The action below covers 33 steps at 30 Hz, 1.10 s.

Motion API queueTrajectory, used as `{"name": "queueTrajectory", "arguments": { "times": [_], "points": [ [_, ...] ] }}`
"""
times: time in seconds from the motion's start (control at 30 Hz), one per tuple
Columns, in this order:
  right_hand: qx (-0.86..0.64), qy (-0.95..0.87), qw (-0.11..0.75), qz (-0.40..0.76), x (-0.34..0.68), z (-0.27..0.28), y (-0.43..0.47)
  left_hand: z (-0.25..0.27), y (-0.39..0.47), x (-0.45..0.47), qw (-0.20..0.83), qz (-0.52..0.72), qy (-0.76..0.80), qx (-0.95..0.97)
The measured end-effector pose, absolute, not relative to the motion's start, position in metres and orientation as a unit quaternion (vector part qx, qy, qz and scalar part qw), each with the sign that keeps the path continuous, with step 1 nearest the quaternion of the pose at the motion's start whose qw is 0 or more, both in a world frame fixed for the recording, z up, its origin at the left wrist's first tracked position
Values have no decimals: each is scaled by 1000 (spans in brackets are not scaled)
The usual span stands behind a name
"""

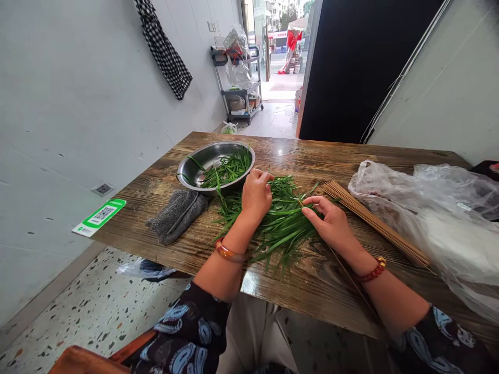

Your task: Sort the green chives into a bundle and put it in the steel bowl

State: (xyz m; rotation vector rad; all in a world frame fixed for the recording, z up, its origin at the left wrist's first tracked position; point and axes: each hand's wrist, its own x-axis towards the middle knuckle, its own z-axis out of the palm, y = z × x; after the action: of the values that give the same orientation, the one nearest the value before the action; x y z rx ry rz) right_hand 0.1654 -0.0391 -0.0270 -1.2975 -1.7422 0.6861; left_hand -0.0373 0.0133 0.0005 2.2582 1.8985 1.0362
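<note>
1. Your left hand (256, 194) rests curled on the pile of green chives (273, 221) spread across the wooden table (312, 156), fingers bent down into the leaves and gripping some of them.
2. Your right hand (329, 223) lies at the right edge of the same pile, thumb and forefinger pinched on a thin bamboo skewer (353, 285) that runs back under your wrist toward the table's near edge.
3. Just beyond your left knuckles sits a steel bowl (195, 169) holding more chives; a grey cloth (177, 214) lies to the left of that hand, touching the bowl's near side.
4. Just right of your right hand, a bundle of bamboo skewers (382, 226) lies diagonally, with a crumpled clear plastic bag (440, 218) beyond it.
5. An amber bangle (230, 253) circles your left wrist; a red bead bracelet (372, 271) circles the right.
</note>
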Motion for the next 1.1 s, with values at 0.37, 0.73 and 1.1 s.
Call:
{"name": "queueTrajectory", "arguments": {
  "times": [0.37, 0.73, 1.1],
  "points": [
    [-526, -697, 408, 266, 164, -24, -41, 1, 4, -33, -40, 106, 607, 787],
    [-526, -698, 412, 259, 166, -27, -40, 1, 11, -35, 49, 283, 566, 773],
    [-523, -698, 412, 263, 165, -26, -40, -2, 16, -35, 225, 424, 518, 708]
  ]
}}
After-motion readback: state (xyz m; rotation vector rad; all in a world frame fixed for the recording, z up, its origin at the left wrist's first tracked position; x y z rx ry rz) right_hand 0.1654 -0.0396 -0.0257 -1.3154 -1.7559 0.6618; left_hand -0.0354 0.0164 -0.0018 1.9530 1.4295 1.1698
